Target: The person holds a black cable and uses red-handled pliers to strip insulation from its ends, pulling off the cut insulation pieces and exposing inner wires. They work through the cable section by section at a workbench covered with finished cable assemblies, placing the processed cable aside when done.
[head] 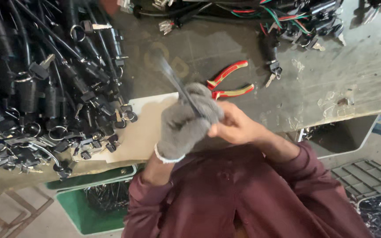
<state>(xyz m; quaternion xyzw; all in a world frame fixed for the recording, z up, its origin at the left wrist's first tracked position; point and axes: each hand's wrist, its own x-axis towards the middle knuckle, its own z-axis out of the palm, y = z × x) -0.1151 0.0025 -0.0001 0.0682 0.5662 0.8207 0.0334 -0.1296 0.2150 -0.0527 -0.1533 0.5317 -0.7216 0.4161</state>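
One blurred black cable (173, 77), end hidden

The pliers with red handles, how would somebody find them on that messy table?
Start at the grey worktable. Just beyond the gloved left hand lie the pliers, handles spread open. They are the only red-and-yellow tool there; everything nearby is black cable and keys.

Grey knit glove (186, 121) with a white cuff at frame centre. Maroon sleeves (296, 176) below. Red-and-yellow handled pliers (230, 81) just above. Black cable pile (36, 79) fills the left; red and green wires (283, 17) upper right; green bin (82, 211) lower left.
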